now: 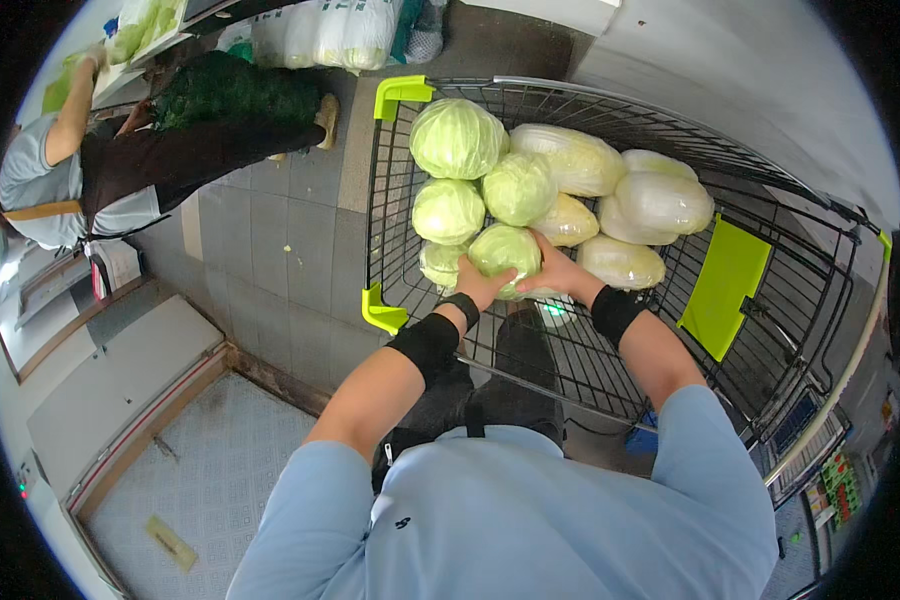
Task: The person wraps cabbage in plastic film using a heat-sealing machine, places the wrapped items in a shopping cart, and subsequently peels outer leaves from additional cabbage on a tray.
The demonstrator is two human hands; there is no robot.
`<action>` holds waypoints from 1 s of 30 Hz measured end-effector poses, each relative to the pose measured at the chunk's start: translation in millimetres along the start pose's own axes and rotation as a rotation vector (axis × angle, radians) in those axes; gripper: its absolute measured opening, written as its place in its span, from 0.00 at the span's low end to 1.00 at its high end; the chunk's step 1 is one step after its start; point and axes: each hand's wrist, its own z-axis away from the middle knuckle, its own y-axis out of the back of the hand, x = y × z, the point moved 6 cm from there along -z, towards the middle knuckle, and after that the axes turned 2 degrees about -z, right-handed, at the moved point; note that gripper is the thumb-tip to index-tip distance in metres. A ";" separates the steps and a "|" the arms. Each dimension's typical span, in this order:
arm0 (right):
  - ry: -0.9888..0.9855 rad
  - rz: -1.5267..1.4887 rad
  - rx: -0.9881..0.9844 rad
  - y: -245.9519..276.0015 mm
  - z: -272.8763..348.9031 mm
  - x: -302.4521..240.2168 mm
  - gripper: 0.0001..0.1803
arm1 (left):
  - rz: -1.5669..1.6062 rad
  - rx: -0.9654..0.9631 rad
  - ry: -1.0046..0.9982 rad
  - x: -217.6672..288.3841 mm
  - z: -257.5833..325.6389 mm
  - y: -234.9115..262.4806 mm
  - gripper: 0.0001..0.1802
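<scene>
Note cabbage (503,247) clasped between left hand (484,284) and right hand (558,268) at near side of cart (382,311); beware dropping through uneven pressure.

The person wears a light blue shirt (560,510) with short, loose sleeves (705,430) ending near the elbows and a small dark marking (402,522) on the front. Wide black bands (426,345) wrap both forearms, and a narrower dark wristband (462,308) circles the left wrist. The left grip (487,284) and right grip (562,270) are bare. Below are dark trousers (530,355), a black strap (474,420) and a pale zip pull (388,453) at the waist.
</scene>
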 end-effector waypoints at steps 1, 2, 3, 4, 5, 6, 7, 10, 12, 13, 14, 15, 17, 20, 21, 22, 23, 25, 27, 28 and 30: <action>-0.002 0.001 0.000 0.1 1.1 -0.4 0.69 | -0.074 -0.003 0.006 5.1 -1.3 0.4 0.52; 0.000 0.019 0.014 0.6 3.3 -1.0 0.67 | -0.072 -0.004 0.007 10.5 -2.1 1.4 0.52; 0.002 0.038 0.028 2.2 5.2 -2.2 0.65 | -0.118 -0.034 0.032 14.3 -2.7 1.4 0.53; -0.003 0.034 0.034 9.1 10.2 -4.0 0.65 | -0.170 -0.070 0.059 20.3 3.0 0.6 0.54; -0.170 0.125 -0.017 20.9 9.5 0.1 0.65 | -0.140 -0.097 0.057 21.7 3.3 2.8 0.55; -0.337 0.216 -0.068 33.0 9.5 4.0 0.66 | -0.140 -0.093 0.052 19.2 1.8 4.7 0.55; -0.370 0.261 0.019 46.4 8.0 -7.3 0.64 | -0.124 -0.050 -0.005 18.8 1.7 6.3 0.58; 0.085 0.508 0.666 59.5 6.0 -65.2 0.65 | -0.236 0.047 0.002 24.9 15.3 -0.6 0.63; 0.068 0.584 0.664 28.0 -16.9 -79.1 0.64 | -0.362 0.107 0.062 38.0 27.3 -3.9 0.65; 0.050 0.652 0.656 17.4 -25.5 -82.7 0.64 | -0.323 0.091 0.080 37.1 29.2 -3.2 0.68; 0.056 0.656 0.651 17.1 -27.7 -83.5 0.64 | -0.284 0.075 0.100 36.4 30.4 -2.8 0.70; 0.033 0.615 0.688 19.7 -28.8 -83.0 0.64 | -0.279 0.082 0.098 37.7 30.9 -4.3 0.70; 0.009 0.584 0.735 18.8 -32.7 -80.3 0.64 | -0.289 0.091 0.065 35.9 32.5 -6.1 0.70; 0.101 0.607 0.697 28.9 -34.4 -73.4 0.63 | -0.320 0.084 0.042 37.8 33.3 -5.9 0.69; 0.142 0.604 0.676 34.4 -34.5 -70.9 0.63 | -0.311 0.081 0.026 38.8 35.5 -5.6 0.68; 0.138 0.610 0.673 45.7 -31.6 -66.2 0.63 | -0.304 0.078 0.028 38.7 36.5 -5.7 0.68; 0.190 0.590 0.631 54.4 -29.9 -64.2 0.63 | -0.341 0.066 -0.025 39.8 38.5 -6.1 0.67; 0.222 0.283 0.478 66.4 -29.4 -62.1 0.61 | -0.370 0.059 -0.074 39.4 41.4 -4.1 0.66; 0.161 0.168 0.418 67.7 -23.5 -63.2 0.60 | -0.358 0.029 -0.069 37.1 42.4 -2.0 0.64; 0.103 0.049 0.373 68.6 -21.2 -60.4 0.59 | -0.353 0.031 -0.069 36.2 43.1 -2.5 0.64; 0.081 -0.011 0.363 77.0 -20.5 -45.5 0.59 | -0.380 0.032 -0.101 36.3 46.1 -5.2 0.63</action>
